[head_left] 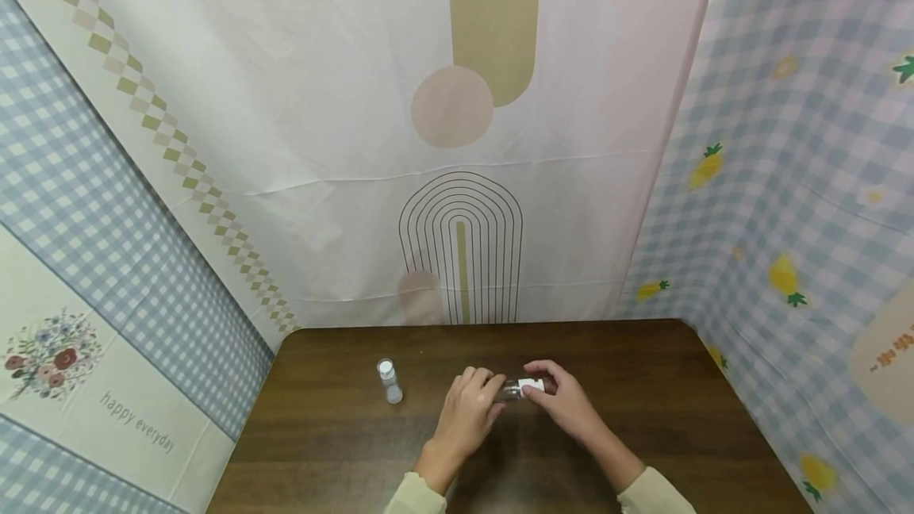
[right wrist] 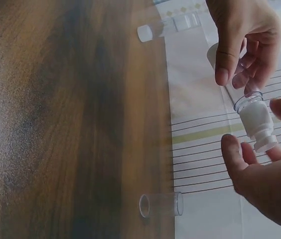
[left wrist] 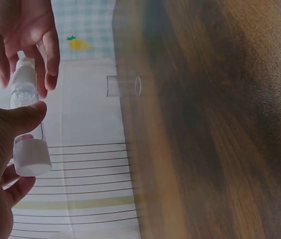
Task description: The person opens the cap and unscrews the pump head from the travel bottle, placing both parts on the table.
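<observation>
- Over the brown table [head_left: 321, 450] in the head view, the left hand [head_left: 467, 403] grips a clear pump bottle [head_left: 510, 391], which is tipped well over. The right hand [head_left: 567, 399] is at its white pump top [head_left: 531, 385]. A second bottle [head_left: 389, 383] is on the table, apart from the left hand.
- In the left wrist view, the left thumb presses across the clear body, with fingers on the far side near the white base [left wrist: 32, 159]. That hold should steady the body well if the pump top is worked, provided it does not squeeze too hard. A clear cap [left wrist: 123, 85] stands on the table; elbows and sleeves are best held away from it.
- In the right wrist view, the right hand curves loosely about the pump top, gaps showing beside it; whether a fingertip touches, I cannot tell. Working it well would probably call for thumb and fingers spread evenly around the collar, in line with the body, without pressing the nozzle.
</observation>
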Motion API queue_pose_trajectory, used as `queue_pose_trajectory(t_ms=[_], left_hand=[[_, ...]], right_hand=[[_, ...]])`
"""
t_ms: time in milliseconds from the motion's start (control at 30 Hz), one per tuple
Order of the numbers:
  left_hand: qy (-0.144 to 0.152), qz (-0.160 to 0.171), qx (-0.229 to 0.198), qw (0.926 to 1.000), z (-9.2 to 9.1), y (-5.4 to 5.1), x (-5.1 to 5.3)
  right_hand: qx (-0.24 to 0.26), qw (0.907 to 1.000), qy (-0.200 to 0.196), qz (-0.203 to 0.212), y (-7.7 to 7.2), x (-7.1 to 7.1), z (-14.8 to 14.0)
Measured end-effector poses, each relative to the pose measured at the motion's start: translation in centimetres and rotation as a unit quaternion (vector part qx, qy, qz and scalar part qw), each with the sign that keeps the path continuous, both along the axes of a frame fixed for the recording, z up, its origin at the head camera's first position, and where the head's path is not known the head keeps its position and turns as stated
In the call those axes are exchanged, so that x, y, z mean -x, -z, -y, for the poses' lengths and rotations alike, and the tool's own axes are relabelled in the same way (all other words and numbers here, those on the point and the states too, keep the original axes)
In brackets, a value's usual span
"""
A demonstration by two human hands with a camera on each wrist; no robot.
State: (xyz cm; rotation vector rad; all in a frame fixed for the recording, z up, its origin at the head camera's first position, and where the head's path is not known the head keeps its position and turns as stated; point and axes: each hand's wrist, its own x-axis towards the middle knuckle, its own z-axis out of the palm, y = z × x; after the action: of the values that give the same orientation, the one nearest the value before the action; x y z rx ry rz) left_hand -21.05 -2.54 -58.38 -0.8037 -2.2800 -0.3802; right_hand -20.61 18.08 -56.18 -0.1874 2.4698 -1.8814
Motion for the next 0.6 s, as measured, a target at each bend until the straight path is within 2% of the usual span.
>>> queue_pose_trajectory(t_ms=[100,267,600], left_hand=[[0.0,0.002,0.002,1.0,-0.03,-0.06,-0.04],[0.002,0.002,0.002,1.0,-0.09,-0.01,0.01],[0.002,0.013,0.005,0.9999,-0.04,-0.03,-0.17]], right_hand=[[-0.004,0.9998,0.005,0.019,-0.08,-0.01,0.07],[0.004,0.9994,-0.008,0.034,0.01,0.16,0.01],[0.002,0.9995,-0.031,0.01,-0.06,0.07,-0.49]])
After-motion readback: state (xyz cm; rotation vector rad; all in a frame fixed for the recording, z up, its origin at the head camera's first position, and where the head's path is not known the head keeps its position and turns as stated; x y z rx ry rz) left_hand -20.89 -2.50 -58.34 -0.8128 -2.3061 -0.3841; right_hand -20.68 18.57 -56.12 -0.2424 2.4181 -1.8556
